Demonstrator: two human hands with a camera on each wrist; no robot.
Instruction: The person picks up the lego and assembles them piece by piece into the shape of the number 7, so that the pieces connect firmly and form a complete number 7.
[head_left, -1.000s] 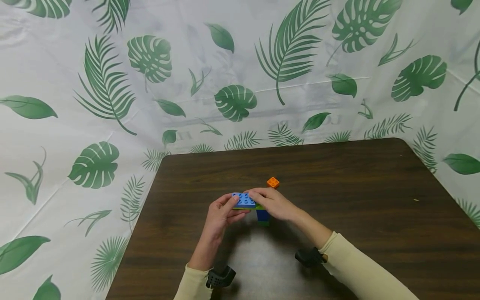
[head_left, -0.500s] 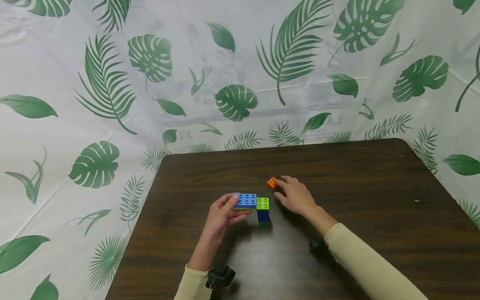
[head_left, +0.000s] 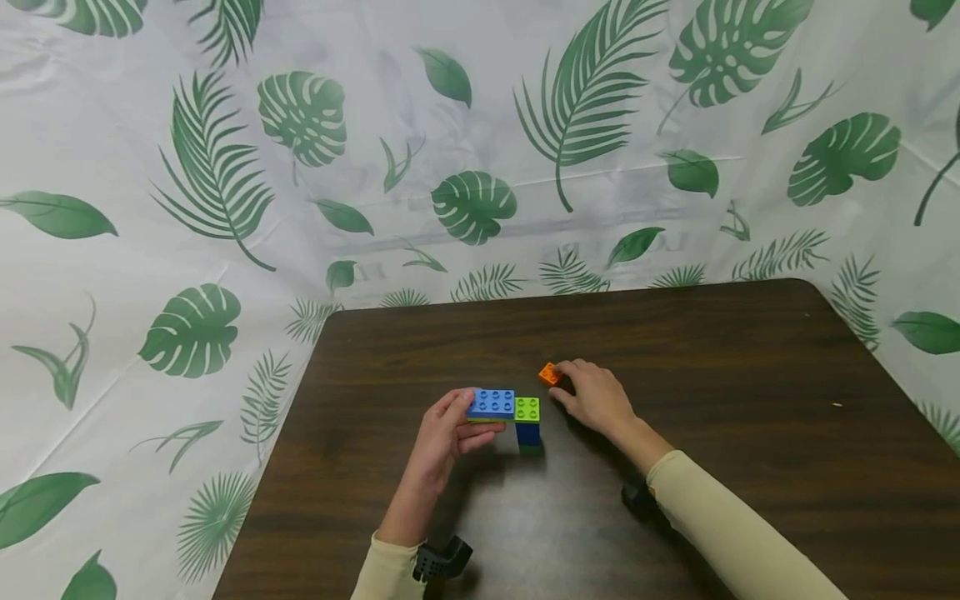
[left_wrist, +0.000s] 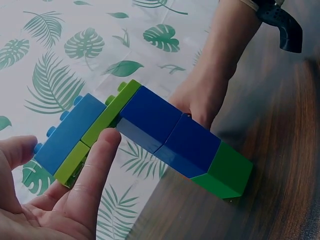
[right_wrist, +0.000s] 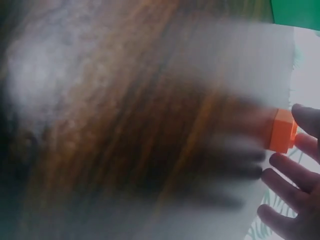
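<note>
My left hand (head_left: 442, 429) pinches the left end of a joined toy-brick structure, thumb on a light blue brick (head_left: 492, 402) and fingers under the lime layer. Beneath that lime brick (left_wrist: 112, 111), two dark blue bricks (left_wrist: 152, 115) and a green brick (left_wrist: 225, 170) form a leg at the right end. The overhanging left end is where the left fingers are. Farther back and to the right, my right hand (head_left: 597, 398) has a small orange brick (head_left: 550, 373) between thumb and forefinger. In the right wrist view the orange brick (right_wrist: 282, 131) sits at the fingertips, other fingers spread.
The dark wood-grain table (head_left: 720, 375) extends around both hands. Behind it hangs a white sheet (head_left: 375, 108) printed with green leaves. A black wrist device (head_left: 442, 558) is on the left wrist.
My right hand has left the brick structure, moved right and back to the orange brick, and taken it between thumb and forefinger. The orange brick has shifted slightly nearer. My left hand keeps its hold.
</note>
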